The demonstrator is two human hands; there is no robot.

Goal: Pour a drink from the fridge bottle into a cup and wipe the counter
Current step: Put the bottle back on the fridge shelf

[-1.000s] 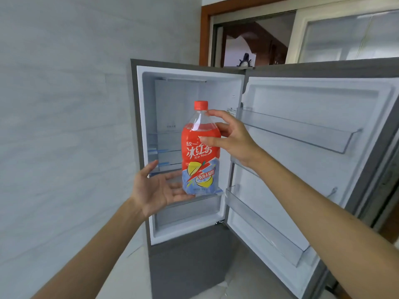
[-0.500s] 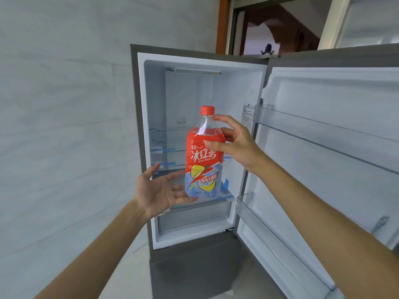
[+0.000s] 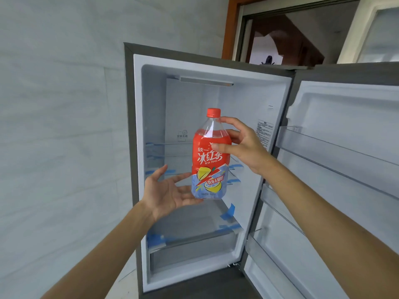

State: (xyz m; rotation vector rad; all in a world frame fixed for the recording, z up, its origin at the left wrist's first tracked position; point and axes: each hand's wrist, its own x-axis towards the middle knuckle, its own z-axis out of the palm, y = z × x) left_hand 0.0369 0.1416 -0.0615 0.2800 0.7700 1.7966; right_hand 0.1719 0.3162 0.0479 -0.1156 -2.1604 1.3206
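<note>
An ice tea bottle (image 3: 210,156) with a red cap and a red-and-blue label is held upright in front of the open fridge (image 3: 194,87). My right hand (image 3: 241,143) grips its upper body, thumb across the label and fingers behind the shoulder. My left hand (image 3: 168,193) lies flat with straight fingers, palm up, under and beside the bottle's base. No cup or counter is in view.
The fridge door (image 3: 345,169) stands open to the right with clear bins. Glass shelves inside carry blue tape strips. A pale tiled wall (image 3: 60,126) is at the left, and a doorway with a wooden frame (image 3: 233,24) lies behind the fridge.
The view has moved closer to the fridge. The bottle stays upright between both hands at much the same place; my left hand has come nearer under its base.
</note>
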